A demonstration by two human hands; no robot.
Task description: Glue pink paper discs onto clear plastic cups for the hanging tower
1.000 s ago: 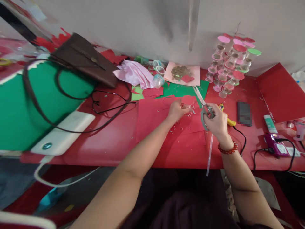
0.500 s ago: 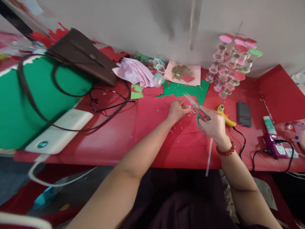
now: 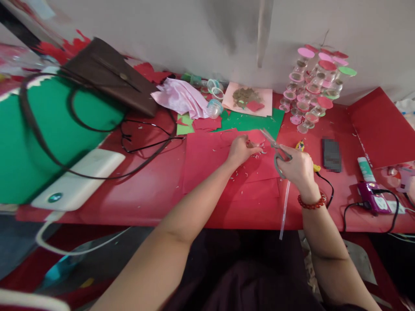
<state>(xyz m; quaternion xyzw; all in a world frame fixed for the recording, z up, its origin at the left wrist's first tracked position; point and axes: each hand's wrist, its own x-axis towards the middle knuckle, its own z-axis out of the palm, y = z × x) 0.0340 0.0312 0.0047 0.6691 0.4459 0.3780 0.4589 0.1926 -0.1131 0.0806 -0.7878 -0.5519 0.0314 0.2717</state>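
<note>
In my right hand [image 3: 297,166] is a pair of grey-handled scissors [image 3: 275,149], the blades pointing up and left over the red paper. My left hand [image 3: 241,151] lies low over the red paper sheets [image 3: 207,160], its fingers pinched together. Something small and pale shows at its fingertips, too small to name. Thin pale clippings [image 3: 236,175] are strewn on the paper below and beside that hand. The scissor blades are apart from the left hand. A yellow glue gun [image 3: 316,167] is partly hidden behind my right hand.
A clear glue stick [image 3: 284,211] juts over the table's front edge. Rightward lie a dark phone [image 3: 331,155] and a purple box with cables [image 3: 374,198]. A hanging of plastic cups [image 3: 311,90] stands behind; a brown bag [image 3: 110,77] and white power strip [image 3: 79,179] lie left.
My right hand has drawn the scissors a little to the right, away from the left hand, and now covers more of the glue gun. The left hand stays nearly still.
</note>
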